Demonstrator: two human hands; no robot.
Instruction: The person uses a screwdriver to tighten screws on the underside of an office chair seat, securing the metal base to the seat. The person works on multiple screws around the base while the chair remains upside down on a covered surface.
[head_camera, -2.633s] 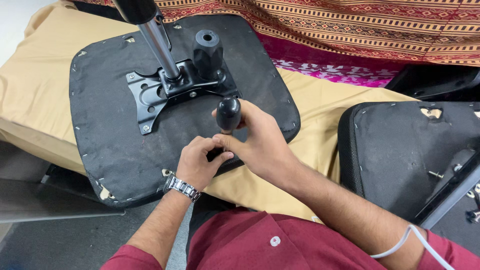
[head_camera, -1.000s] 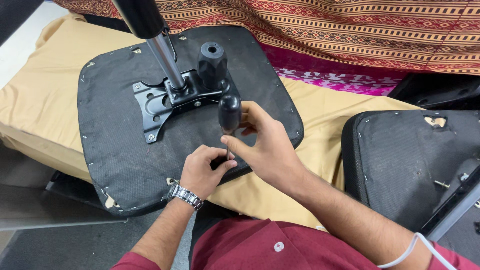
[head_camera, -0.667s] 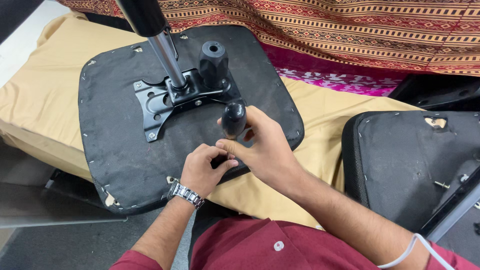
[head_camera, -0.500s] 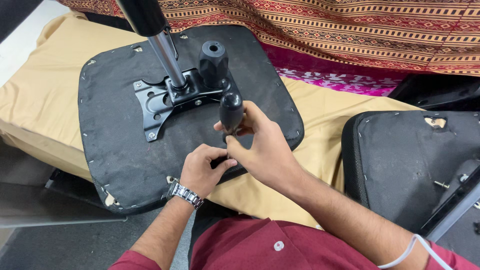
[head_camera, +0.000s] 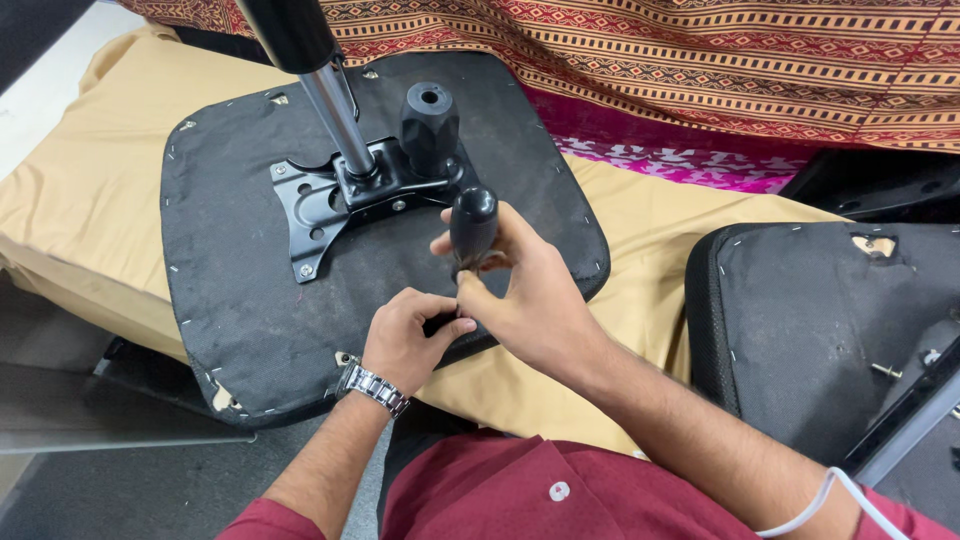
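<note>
tan cloth surface (head_camera: 100, 190) | upturned black seat base (head_camera: 240, 310) | right hand (head_camera: 525, 300) gripping black lever handle (head_camera: 472, 225) | left hand (head_camera: 410, 335) curled closed beside it

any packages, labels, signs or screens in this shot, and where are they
None in view: no package, label, sign or screen.
What shows instead: an upturned black chair seat on a tan cushion, with a black metal mounting plate and chrome column.
The right hand holds a black tool handle; the left hand rests at the seat's edge.
</note>
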